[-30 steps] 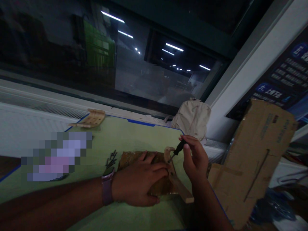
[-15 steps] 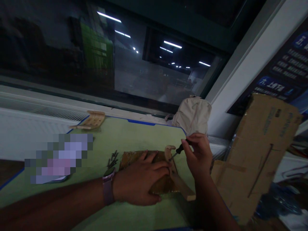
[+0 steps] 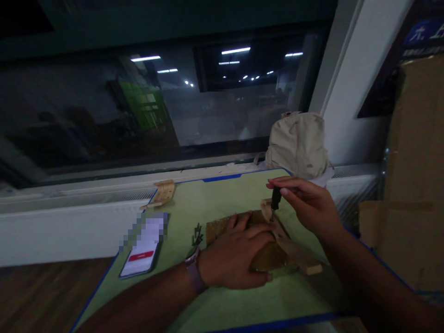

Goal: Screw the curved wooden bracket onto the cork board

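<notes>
My left hand (image 3: 239, 252) lies with fingers spread on a brown board (image 3: 272, 253), its fingertips reaching to a pale wooden piece with a curved end (image 3: 301, 256). That piece rests across the board's right side. My right hand (image 3: 308, 203) pinches the black handle of a screwdriver (image 3: 276, 198) between thumb and fingers. The screwdriver stands nearly upright, its tip at the wooden piece near the curved end. Left of the board lies a small heap of dark screws (image 3: 197, 235).
A phone (image 3: 142, 259) lies on the left of the green-topped table (image 3: 222, 194). Another wooden part (image 3: 163, 193) sits at the far left corner. Behind the table stand a beige backpack (image 3: 298, 143) and a window; cardboard (image 3: 419, 185) leans at the right.
The view has swung left, so the table appears farther right. The screwdriver has gone from slanted to nearly upright, and my right hand has shifted its grip on the handle.
</notes>
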`<control>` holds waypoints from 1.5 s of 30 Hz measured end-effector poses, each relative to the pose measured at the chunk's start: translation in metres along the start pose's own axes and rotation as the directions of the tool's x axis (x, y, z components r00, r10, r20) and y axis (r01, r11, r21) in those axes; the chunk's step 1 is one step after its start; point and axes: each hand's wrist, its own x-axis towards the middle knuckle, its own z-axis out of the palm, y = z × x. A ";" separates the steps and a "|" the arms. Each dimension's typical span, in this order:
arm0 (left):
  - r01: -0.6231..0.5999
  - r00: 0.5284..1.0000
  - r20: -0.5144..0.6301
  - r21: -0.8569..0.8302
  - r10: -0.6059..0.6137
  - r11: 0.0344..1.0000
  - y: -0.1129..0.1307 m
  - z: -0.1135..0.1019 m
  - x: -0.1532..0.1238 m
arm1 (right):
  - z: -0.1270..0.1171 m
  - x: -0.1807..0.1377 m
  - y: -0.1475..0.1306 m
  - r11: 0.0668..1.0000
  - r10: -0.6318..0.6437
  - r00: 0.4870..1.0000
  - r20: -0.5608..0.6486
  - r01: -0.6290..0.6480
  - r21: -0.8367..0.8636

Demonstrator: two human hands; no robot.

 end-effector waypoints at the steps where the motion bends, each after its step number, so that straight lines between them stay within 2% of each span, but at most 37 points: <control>1: 0.006 1.000 0.014 0.001 -0.006 1.000 0.000 -0.001 0.000 | 0.001 0.000 0.000 0.999 0.016 1.000 -0.004 -0.016 0.041; 4: 0.021 0.998 0.057 0.006 -0.021 1.000 0.002 -0.005 0.000 | 0.004 0.001 0.001 0.999 0.013 0.998 -0.069 -0.009 0.050; 7: 0.036 0.996 0.085 0.004 -0.036 0.999 0.004 -0.007 0.001 | 0.003 0.003 0.005 0.991 -0.052 0.986 -0.157 0.032 -0.129; 10: 0.041 0.994 0.099 -0.006 -0.040 0.999 0.004 -0.008 0.001 | 0.001 0.004 0.005 0.935 -0.141 0.966 -0.217 0.058 -0.350; 12: 0.039 0.994 0.102 -0.012 -0.037 0.999 0.004 -0.008 0.001 | 0.000 0.004 0.002 0.910 -0.168 0.959 -0.227 0.063 -0.409; 16: 0.035 0.995 0.096 -0.019 -0.033 0.999 0.002 -0.007 -0.001 | 0.000 0.003 -0.006 0.939 -0.147 0.979 -0.145 0.091 -0.332; 19: 0.031 0.995 0.093 -0.020 -0.029 0.999 0.002 -0.007 -0.002 | 0.002 0.001 -0.013 0.982 -0.113 0.994 -0.014 0.109 -0.153; 22: 0.037 0.995 0.098 -0.021 -0.035 0.999 0.002 -0.007 -0.001 | 0.005 -0.002 -0.016 0.998 -0.064 0.991 0.118 0.065 -0.007; 25: 0.041 0.994 0.098 -0.025 -0.038 0.999 0.003 -0.007 0.000 | 0.008 -0.003 -0.015 0.998 -0.063 0.990 0.123 0.065 -0.013; 28: 0.032 0.995 0.092 -0.020 -0.030 0.999 0.003 -0.006 -0.001 | 0.009 -0.002 -0.010 0.989 -0.118 0.993 0.026 0.120 -0.084; 31: 0.015 0.997 0.077 -0.016 -0.014 1.000 0.002 -0.005 -0.001 | 0.008 0.000 -0.006 0.952 -0.214 0.975 -0.057 0.196 -0.234; 35: -0.003 0.999 0.046 -0.009 0.003 1.000 0.002 -0.004 -0.001 | 0.004 0.002 -0.003 0.847 -0.331 0.937 -0.112 0.243 -0.473; 37: -0.004 0.999 0.035 -0.008 0.004 1.000 0.002 -0.004 -0.001 | 0.002 0.002 -0.002 0.825 -0.353 0.928 -0.120 0.248 -0.507; 40: 0.000 0.999 0.034 -0.010 0.001 1.000 0.003 -0.004 -0.001 | 0.002 0.001 -0.003 0.880 -0.312 0.947 -0.077 0.258 -0.399; 43: 0.014 0.999 0.048 -0.011 -0.013 1.000 0.004 -0.004 -0.001 | 0.005 -0.003 -0.005 0.968 -0.205 0.979 -0.003 0.203 -0.150; 45: 0.026 0.998 0.060 -0.008 -0.026 1.000 0.004 -0.005 -0.001 | 0.008 -0.005 -0.007 0.991 -0.133 0.989 0.058 0.133 -0.001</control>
